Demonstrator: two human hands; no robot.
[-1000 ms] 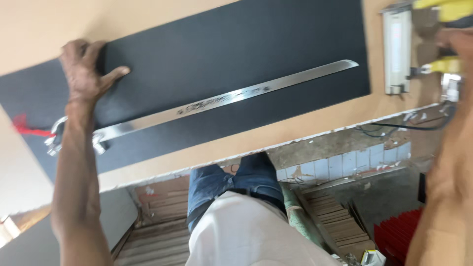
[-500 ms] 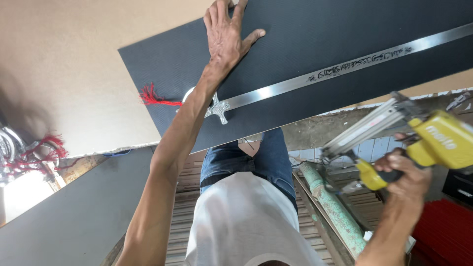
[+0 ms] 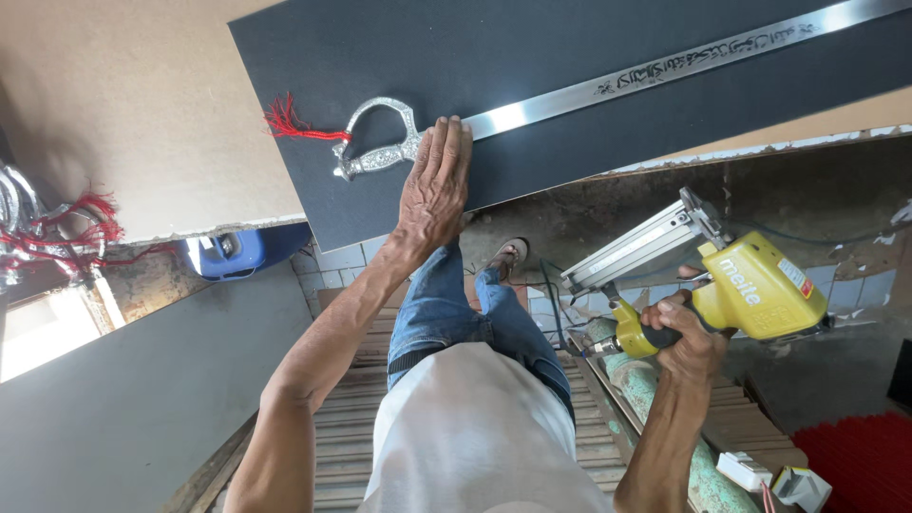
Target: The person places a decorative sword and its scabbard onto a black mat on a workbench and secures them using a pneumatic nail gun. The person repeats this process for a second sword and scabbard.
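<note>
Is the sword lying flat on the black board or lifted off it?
Flat: the sword lies along the black board, left hand pressing beside its hilt.

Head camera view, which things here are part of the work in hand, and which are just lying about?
In hand: left hand on dark board, sword; right hand gripping yellow nail gun.
Lying about: blue container, red-tasselled hilts, small boxes.

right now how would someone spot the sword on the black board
Find the black board lying on the tan table. The sword lies along it, its long shiny blade running to the upper right, with the left hand pressed flat beside its ornate silver hilt. A red tassel on the hilt end marks it out.
</note>
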